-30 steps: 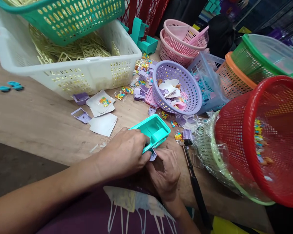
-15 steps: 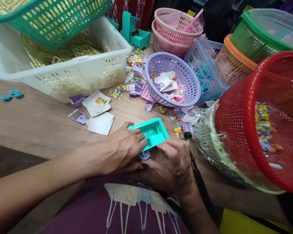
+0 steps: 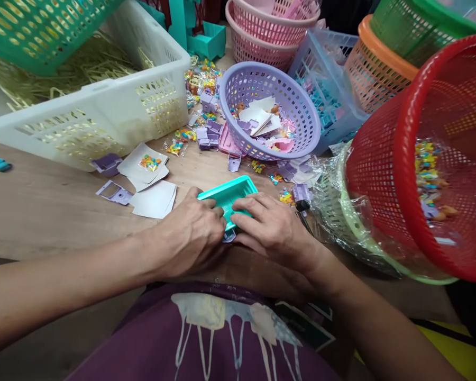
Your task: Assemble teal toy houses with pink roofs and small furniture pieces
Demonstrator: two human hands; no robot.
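Observation:
A turquoise plastic box (image 3: pixel 227 197), open side up, is gripped at both ends near the table's front edge. My left hand (image 3: pixel 194 227) is closed over its left end, the fingertips inside the rim. My right hand (image 3: pixel 267 225) holds the right end, with fingers over the wall and inside, thumb side low. A small lilac plastic part (image 3: pixel 229 236) shows under the box's near edge, between the hands; most of it is hidden. Left of the box lie white paper sheets (image 3: pixel 154 199) and a lilac frame piece (image 3: pixel 114 192).
A white crate (image 3: pixel 115 106) of straw-like strips stands back left. A purple basket (image 3: pixel 269 111) holds papers and small parts. At right, a red basket (image 3: pixel 381 153) leans in a pale green one (image 3: pixel 359 225). Small bags of coloured pieces (image 3: pixel 150 162) lie about.
My right hand has come up from below the box's right corner and now reaches over its wall. The box sits slightly more tilted. The whole view has shifted a little.

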